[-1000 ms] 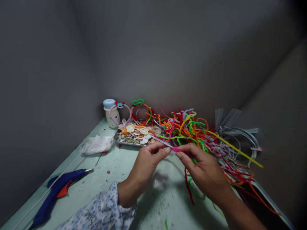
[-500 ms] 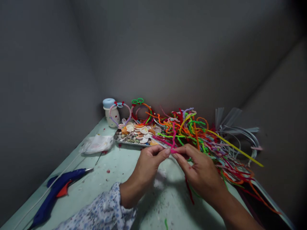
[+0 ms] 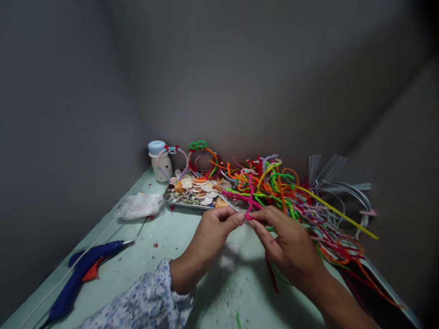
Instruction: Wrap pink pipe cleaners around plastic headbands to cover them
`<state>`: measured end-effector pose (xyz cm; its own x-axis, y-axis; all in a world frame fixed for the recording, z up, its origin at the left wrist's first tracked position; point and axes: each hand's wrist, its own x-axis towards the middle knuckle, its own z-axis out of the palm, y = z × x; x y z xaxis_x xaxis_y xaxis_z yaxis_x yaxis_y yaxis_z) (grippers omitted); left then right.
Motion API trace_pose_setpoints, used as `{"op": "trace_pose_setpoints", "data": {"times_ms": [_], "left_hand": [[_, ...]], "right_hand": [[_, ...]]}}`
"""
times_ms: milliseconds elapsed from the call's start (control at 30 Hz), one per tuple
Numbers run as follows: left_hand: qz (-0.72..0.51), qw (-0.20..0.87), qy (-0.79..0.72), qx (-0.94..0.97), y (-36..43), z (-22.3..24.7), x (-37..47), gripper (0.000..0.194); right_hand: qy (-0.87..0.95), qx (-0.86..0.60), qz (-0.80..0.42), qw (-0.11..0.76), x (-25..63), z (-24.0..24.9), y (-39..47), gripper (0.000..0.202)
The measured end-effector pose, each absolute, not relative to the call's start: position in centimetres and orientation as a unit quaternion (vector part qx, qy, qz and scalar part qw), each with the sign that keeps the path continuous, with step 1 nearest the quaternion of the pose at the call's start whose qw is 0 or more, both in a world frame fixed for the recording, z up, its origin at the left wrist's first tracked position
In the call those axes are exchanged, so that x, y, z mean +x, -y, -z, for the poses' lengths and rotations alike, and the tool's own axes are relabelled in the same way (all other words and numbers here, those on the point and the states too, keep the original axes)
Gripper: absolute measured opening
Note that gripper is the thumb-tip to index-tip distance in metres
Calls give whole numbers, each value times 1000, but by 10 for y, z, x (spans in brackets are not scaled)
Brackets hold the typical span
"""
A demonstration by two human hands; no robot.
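A bright pink pipe cleaner [image 3: 250, 196] is pinched between my two hands just above the table. My left hand [image 3: 214, 233] is closed, its thumb and forefinger pressed together at the left of the pink bend. From beside those fingertips a thin pale band [image 3: 226, 200] runs up and left toward the tray; how it joins the pink piece is hidden. My right hand [image 3: 290, 244] grips the pink pipe cleaner between thumb and forefinger, close to the left fingertips. One pink end sticks upward, while another pink length lies toward the left.
Behind my hands, a metal tray [image 3: 187, 206] holds shells. Decorated hoops [image 3: 173, 151] stand by a lidded jar [image 3: 161, 167]. A tangled pipe-cleaner heap [image 3: 298, 205] and clear bands [image 3: 363, 201] lie right. Left are a plastic packet [image 3: 142, 205] and blue glue gun [image 3: 85, 269].
The upright pink end has shifted slightly right, and more of the pink length toward the left shows. Both hands keep nearly the same place and grip.
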<state>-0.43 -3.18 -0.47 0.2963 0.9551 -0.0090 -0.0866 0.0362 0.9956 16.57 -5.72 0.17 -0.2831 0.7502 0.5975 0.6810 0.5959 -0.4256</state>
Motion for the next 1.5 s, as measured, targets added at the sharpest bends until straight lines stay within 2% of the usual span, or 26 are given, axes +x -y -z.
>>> {"op": "trace_pose_setpoints", "data": {"times_ms": [300, 467, 567, 733, 933, 1033, 1133, 1300, 1500], "left_hand": [[-434, 563, -396, 582, 31, 1, -7, 26], [-441, 484, -377, 655, 36, -8, -6, 18], [-430, 454, -396, 673, 37, -8, -4, 23], [-445, 509, -357, 644, 30, -11, -5, 16], [-391, 654, -272, 587, 20, -34, -24, 29], [-343, 684, -261, 588, 18, -42, -36, 35], [-300, 669, -262, 627, 17, -44, -42, 41], [-378, 668, -264, 584, 20, -32, -29, 27], [-424, 709, -274, 493, 24, -11, -11, 29]], "right_hand": [[807, -431, -27, 404, 166, -3, 58, 10], [759, -476, -93, 435, 171, -10, 59, 10], [696, -516, -184, 464, 173, -11, 57, 13], [627, -517, -296, 502, 177, -10, 50, 20], [587, -558, -279, 516, 177, -11, 47, 23], [577, -566, -277, 519, 175, -11, 50, 24], [591, -553, -295, 508, 169, -10, 53, 24], [651, -524, -271, 477, 156, -11, 61, 19], [704, -521, -187, 446, 153, -15, 68, 17]]}}
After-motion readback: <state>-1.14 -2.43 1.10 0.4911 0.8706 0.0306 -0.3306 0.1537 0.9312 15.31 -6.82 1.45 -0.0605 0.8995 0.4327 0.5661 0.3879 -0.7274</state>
